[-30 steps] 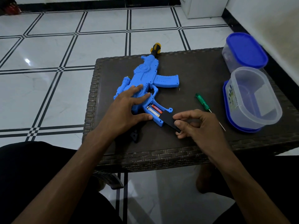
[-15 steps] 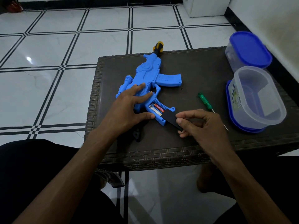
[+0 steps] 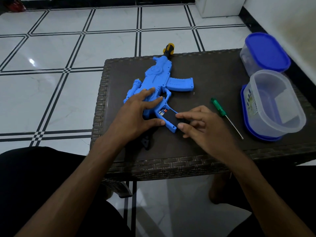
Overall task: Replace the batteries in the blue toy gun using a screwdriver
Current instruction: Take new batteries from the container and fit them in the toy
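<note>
The blue toy gun (image 3: 159,77) lies flat on the dark wicker table (image 3: 205,74), its orange-tipped muzzle pointing away. My left hand (image 3: 136,115) presses down on the gun's body, fingers spread, thumb against the grip. My right hand (image 3: 200,127) pinches the black battery cover (image 3: 171,118), which lies over most of the grip's compartment. The ends of the batteries (image 3: 163,111) still show at the compartment's upper end. A green-handled screwdriver (image 3: 222,112) rests on the table to the right of my right hand.
Two clear plastic containers stand at the table's right side: one open (image 3: 273,106) resting on its blue lid, one closed (image 3: 264,52) with a blue lid behind it. A small black part (image 3: 146,142) lies near the table's front edge. White tiled floor surrounds the table.
My right hand has slid the black cover up from the end of the grip onto the compartment, hiding most of the batteries. My left hand stays on the gun.
</note>
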`<state>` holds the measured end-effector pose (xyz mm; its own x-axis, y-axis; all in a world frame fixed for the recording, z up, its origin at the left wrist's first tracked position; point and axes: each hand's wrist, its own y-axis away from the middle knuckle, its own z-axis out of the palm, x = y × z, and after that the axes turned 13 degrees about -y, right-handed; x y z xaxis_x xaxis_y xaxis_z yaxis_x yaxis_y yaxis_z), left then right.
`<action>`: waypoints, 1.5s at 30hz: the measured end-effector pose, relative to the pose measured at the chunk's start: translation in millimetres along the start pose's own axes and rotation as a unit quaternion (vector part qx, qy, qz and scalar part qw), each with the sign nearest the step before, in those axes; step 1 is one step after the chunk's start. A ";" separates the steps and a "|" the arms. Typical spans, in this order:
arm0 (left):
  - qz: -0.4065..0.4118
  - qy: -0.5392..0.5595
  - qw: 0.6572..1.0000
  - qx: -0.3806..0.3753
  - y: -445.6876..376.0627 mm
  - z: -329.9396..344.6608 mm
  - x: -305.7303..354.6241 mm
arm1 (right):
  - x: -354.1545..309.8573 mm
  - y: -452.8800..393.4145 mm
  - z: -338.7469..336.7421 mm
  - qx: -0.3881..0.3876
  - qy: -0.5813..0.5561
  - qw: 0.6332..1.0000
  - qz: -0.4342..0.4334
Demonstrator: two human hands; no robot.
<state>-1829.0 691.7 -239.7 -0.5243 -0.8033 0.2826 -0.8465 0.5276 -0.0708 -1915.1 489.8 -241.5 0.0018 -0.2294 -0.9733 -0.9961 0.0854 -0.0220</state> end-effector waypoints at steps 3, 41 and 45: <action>-0.001 0.002 1.000 0.000 0.0 0.5 -0.5 | 1.9 -1.0 -9.5 -0.047 0.065 0.997 -0.012; -0.025 0.012 0.999 0.023 3.3 5.8 4.3 | -16.7 -43.2 -35.3 -0.013 0.186 0.982 -0.040; -0.029 0.018 0.999 0.033 3.8 9.2 5.2 | -15.7 -54.2 -47.1 0.053 0.276 0.959 0.020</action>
<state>-1835.8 686.9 -247.3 -0.4707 -0.8210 0.3232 -0.8807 0.4591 -0.1165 -1865.4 443.1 -214.3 -0.1120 -0.7001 -0.7052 -0.9798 0.1961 -0.0391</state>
